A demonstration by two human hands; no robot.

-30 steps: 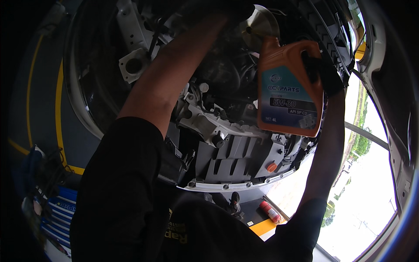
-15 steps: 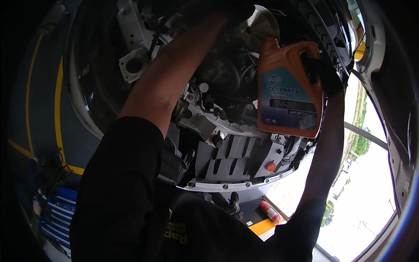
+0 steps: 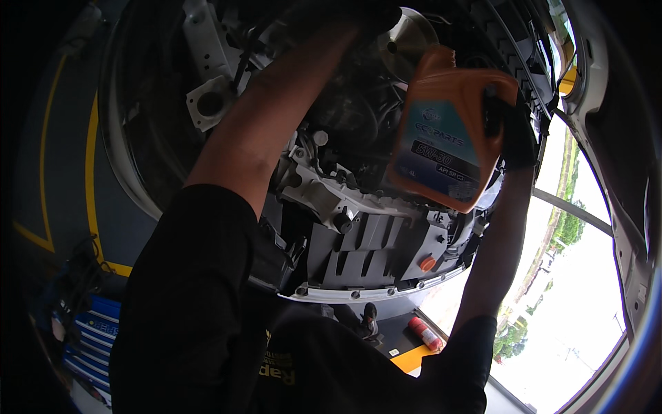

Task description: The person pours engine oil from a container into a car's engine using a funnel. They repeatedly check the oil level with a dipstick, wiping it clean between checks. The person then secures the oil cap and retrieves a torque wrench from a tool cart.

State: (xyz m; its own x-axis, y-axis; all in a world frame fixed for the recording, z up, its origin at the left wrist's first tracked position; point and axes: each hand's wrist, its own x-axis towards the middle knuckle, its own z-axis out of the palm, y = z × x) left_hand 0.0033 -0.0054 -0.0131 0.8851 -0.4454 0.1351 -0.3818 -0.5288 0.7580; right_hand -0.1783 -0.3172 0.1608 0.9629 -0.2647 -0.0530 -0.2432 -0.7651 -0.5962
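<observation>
Orange jug (image 3: 445,141) just below and right of metal funnel (image 3: 414,43); right hand (image 3: 516,134) clamped on jug. Left hand (image 3: 378,19) at funnel's left edge, grip too dark to tell. Apparently pouring step; calls for steady jug angle toward funnel.

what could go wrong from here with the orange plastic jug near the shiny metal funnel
The orange plastic jug with a blue label leans with its neck near the shiny round metal funnel in view; if uncapped, it might spill into the dark engine bay.

The black-gloved right hand grips the jug at its handle, so it could swing or slip.

The left hand, deep in shadow, might knock the funnel.
</observation>
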